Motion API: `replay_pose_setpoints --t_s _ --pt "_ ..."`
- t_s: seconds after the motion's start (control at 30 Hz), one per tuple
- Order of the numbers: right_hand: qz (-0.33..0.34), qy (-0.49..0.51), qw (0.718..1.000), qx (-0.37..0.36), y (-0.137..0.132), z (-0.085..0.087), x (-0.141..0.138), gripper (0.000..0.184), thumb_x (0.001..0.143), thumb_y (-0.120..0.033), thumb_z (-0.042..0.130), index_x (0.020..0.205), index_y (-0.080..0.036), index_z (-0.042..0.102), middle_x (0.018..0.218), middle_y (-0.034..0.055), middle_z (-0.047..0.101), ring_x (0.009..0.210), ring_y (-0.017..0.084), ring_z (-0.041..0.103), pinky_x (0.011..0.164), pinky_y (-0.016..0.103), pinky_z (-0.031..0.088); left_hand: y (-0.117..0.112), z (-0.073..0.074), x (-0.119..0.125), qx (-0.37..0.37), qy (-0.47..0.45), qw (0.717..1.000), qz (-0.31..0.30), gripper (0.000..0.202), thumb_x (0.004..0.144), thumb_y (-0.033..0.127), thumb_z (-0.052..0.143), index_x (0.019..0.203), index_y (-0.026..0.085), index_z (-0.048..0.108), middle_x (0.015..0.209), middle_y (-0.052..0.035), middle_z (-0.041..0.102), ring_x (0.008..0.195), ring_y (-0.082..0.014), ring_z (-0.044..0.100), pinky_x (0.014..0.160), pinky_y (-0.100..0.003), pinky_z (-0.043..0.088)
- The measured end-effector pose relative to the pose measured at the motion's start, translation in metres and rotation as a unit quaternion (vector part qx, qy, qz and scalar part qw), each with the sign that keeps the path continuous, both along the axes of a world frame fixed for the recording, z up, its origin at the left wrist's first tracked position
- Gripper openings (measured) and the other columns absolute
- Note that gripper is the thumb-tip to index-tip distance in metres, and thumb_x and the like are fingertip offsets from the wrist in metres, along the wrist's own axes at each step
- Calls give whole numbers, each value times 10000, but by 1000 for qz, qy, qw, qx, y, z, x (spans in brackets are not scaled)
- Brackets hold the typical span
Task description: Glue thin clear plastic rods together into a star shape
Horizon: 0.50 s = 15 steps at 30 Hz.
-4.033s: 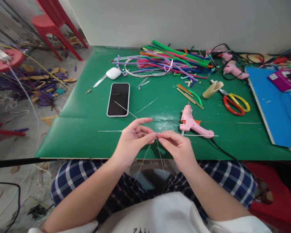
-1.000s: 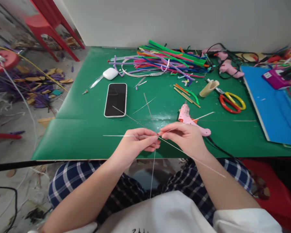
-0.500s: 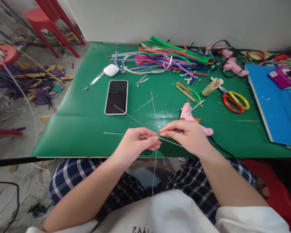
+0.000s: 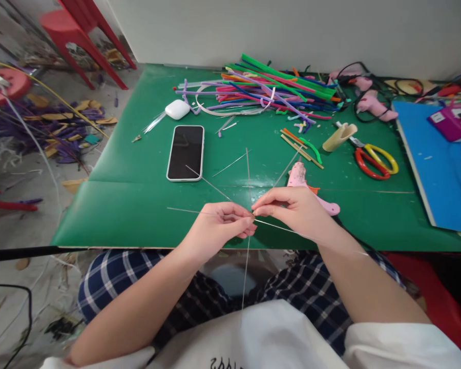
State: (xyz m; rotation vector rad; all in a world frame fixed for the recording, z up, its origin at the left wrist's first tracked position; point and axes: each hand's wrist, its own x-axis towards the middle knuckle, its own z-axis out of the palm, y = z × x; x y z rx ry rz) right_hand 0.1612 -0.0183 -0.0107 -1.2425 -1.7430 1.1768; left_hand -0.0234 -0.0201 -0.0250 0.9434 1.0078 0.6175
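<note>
Several thin, stiff wires (image 4: 245, 277) spread out like spokes from one small brownish centre, held just above the table's front edge. My left hand (image 4: 223, 221) is closed around that centre, pinching it between thumb and fingers. Touching it from the right, the thumb and forefinger of my right hand (image 4: 294, 209) are pinched on the wires where they meet. One spoke slants up and right past my right hand. The exact join is hidden by my fingertips. Just behind my right hand lies a pink hot glue gun (image 4: 300, 177).
On the green table (image 4: 130, 210) lie a phone (image 4: 185, 154), a white case (image 4: 177, 109), a pile of coloured pipe cleaners (image 4: 261, 89), short sticks (image 4: 301, 148), a bamboo piece (image 4: 340, 137), scissors (image 4: 376, 161) and a blue board (image 4: 438, 169). Red stools (image 4: 67, 28) stand at the left.
The spoke by my right hand has swung leftward and now points more steeply up. Both hands keep their pinch at the centre, and the view has shifted slightly.
</note>
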Motion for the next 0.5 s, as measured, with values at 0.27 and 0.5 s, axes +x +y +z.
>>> replay_pose_setpoints --t_s 0.27,0.5 --pt "-30 20 999 2 -1 0 0 62 768 -202 666 768 -236 718 739 -18 728 691 138 678 645 261 552 1 1 0 -11 -24 1000 3 148 727 268 726 782 141 673 655 -12 705 637 -108 674 601 -181 546" --pt "-23 16 1000 13 -2 -1 -4 87 766 -181 664 761 -248 720 719 -31 726 662 131 674 626 251 541 0 -1 1 21 -32 999 -2 128 724 255 707 730 146 640 597 13 652 574 -90 626 577 -192 527"
